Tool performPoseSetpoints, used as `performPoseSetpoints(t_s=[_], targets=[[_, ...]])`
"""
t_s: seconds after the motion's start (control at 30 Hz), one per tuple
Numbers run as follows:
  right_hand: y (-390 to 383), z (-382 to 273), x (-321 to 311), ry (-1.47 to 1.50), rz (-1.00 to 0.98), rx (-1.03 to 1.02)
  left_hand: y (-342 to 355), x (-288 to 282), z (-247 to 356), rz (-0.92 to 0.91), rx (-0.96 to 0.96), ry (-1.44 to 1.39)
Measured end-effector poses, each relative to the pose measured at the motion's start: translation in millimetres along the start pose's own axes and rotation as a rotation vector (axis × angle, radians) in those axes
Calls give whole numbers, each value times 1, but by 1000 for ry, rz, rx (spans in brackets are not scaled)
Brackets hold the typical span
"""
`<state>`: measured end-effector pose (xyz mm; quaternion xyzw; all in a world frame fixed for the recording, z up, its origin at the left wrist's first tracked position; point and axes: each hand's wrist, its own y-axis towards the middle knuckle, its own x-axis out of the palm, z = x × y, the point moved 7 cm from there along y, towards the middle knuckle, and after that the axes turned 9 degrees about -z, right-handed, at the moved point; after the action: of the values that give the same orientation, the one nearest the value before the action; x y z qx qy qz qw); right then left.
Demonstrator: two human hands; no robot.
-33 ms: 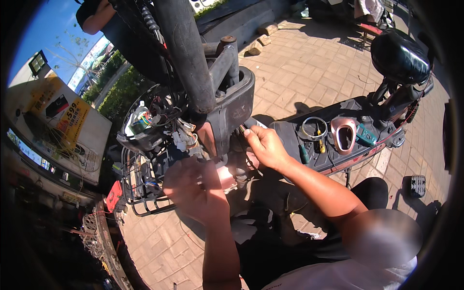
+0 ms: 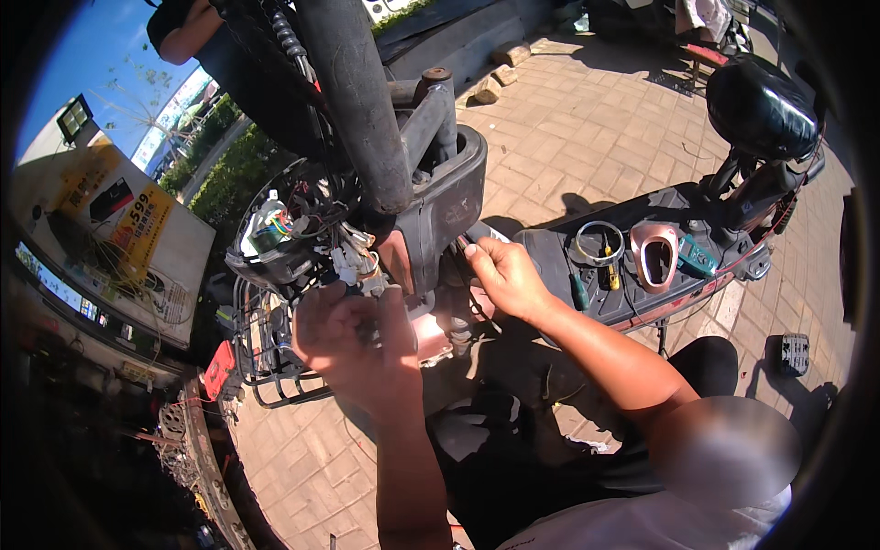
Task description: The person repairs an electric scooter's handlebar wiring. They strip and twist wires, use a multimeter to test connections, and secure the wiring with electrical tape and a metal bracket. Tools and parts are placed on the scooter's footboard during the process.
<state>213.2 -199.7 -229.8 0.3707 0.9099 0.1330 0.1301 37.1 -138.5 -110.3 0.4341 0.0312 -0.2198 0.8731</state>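
My left hand point(image 2: 353, 344) is curled in front of the front rack point(image 2: 275, 399) and just below loose white connectors point(image 2: 344, 261) and coloured wires point(image 2: 280, 225); what is inside its fingers, if anything, is hidden in shadow. My right hand point(image 2: 500, 275) has thumb and fingers closed on a black cable point(image 2: 463, 252) beside the dark plastic housing point(image 2: 440, 215) of a partly dismantled scooter. A thick grey tube point(image 2: 357, 110) rises from that housing, and a pinkish panel point(image 2: 431, 330) shows between my hands.
The footboard point(image 2: 669, 206) carries a ring point(image 2: 577, 243), screwdrivers point(image 2: 579, 293), a pink trim piece point(image 2: 655, 247) and a teal device point(image 2: 698, 259). Beyond the tube stands another person point(image 2: 188, 37) in dark clothing. A cluttered stand point(image 2: 197, 449), stone blocks point(image 2: 486, 92) and a loose pedal-like block point(image 2: 793, 353) are around.
My left hand has shifted slightly up and to the left, toward the wiring. My right hand keeps its hold on the cable with little visible movement.
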Motion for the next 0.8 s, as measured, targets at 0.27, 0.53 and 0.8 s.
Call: performPoseSetpoints(t_s=[0.27, 0.53, 0.8], targets=[[5, 7, -8, 27, -8, -44, 83, -42, -5, 68, 72, -151], [0, -1, -6, -76, 57, 12, 145, -25, -14, 21, -172, -496], [-1, 2, -9, -73, 18, 3, 159, -25, -22, -24, -168, -642]])
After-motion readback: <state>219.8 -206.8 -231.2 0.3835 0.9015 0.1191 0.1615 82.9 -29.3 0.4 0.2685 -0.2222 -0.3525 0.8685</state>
